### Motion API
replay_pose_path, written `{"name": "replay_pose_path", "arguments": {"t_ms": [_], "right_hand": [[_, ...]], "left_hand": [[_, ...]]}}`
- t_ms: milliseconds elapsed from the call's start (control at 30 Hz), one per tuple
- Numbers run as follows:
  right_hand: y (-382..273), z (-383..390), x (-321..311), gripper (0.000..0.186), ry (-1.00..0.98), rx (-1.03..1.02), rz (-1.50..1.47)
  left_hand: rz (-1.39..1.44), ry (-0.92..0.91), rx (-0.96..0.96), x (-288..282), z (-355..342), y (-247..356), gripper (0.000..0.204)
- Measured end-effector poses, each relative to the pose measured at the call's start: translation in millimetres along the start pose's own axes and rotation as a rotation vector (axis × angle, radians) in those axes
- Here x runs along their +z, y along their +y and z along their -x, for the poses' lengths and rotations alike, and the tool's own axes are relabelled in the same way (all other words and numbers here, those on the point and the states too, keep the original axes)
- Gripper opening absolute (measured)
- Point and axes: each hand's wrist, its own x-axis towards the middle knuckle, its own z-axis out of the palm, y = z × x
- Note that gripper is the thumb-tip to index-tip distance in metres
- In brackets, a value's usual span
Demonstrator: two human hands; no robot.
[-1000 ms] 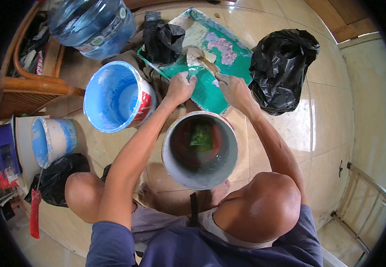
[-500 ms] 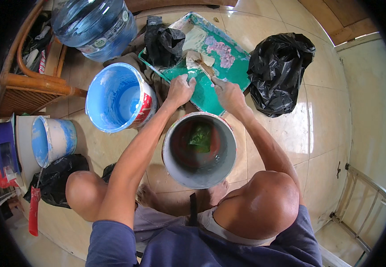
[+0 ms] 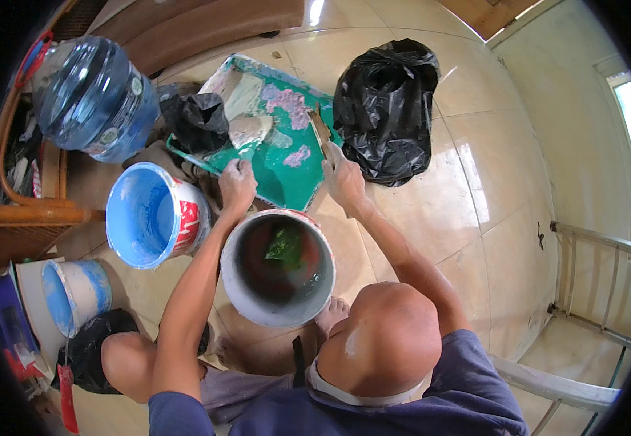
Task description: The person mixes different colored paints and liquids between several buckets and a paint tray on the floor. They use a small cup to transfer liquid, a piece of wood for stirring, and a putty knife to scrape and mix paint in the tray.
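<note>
A green tray [image 3: 275, 180], smeared with white and pinkish paste, lies on the floor in front of me. My left hand [image 3: 238, 189] is closed on its near rim. In my right hand [image 3: 344, 180] is a putty knife [image 3: 320, 133] with a worn, paste-stained look, held over the tray's right edge; its blade shows nearly edge-on. A thick lump of white paste [image 3: 250, 131] rests in the tray's middle. Between my forearms stands a grey-walled bucket [image 3: 241, 294] holding dark water and a green object [image 3: 284, 247] I cannot make out clearly.
Right of the tray sits a black plastic bag [image 3: 388, 116]; another dark bag [image 3: 203, 120] overlaps its left corner. A blue-lined bucket [image 3: 141, 214], a large water bottle [image 3: 97, 102] and a smaller bucket [image 3: 75, 294] stand left. A metal ladder [image 3: 599, 327] is at right.
My right hand has drawn the putty knife from the white paste across to the tray's right edge. The lump of paste stays in the tray. The whole view has shifted toward the right.
</note>
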Motion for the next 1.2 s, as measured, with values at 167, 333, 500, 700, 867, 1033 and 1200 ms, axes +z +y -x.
{"name": "replay_pose_path", "arguments": {"t_ms": [167, 333, 500, 700, 867, 1033, 1200], "right_hand": [[-2.2, 1.8, -20.8, 0.041, 0.268, -0.073, 0.248], [4.3, -57.6, -82.1, 0.036, 0.641, 0.03, 0.162], [18.1, -92.9, -102.8, 0.022, 0.552, -0.151, 0.289], [34.7, -47.9, -97.2, 0.01, 0.622, -0.136, 0.131], [65.0, 26.1, -92.2, 0.015, 0.672, 0.082, -0.026], [74.1, 104.9, -66.9, 0.015, 0.606, 0.166, -0.147], [65.0, 144.2, -66.0, 0.013, 0.553, 0.252, -0.337]], "left_hand": [[0.16, -0.151, -0.071, -14.4, -6.7, 3.8, 0.029], [-0.407, -0.334, 0.232, -32.5, -23.6, 4.4, 0.029], [-0.68, -0.406, 0.339, -39.1, -27.5, 29.6, 0.027], [-0.227, -0.292, 0.655, -20.4, -21.5, 101.9, 0.023], [-0.086, -0.329, 0.76, 34.6, -11.0, 156.2, 0.025], [-0.16, -0.302, 0.842, 85.2, 0.0, 185.5, 0.03], [-0.511, -0.164, 0.873, 127.1, 10.1, 199.1, 0.058]]}}
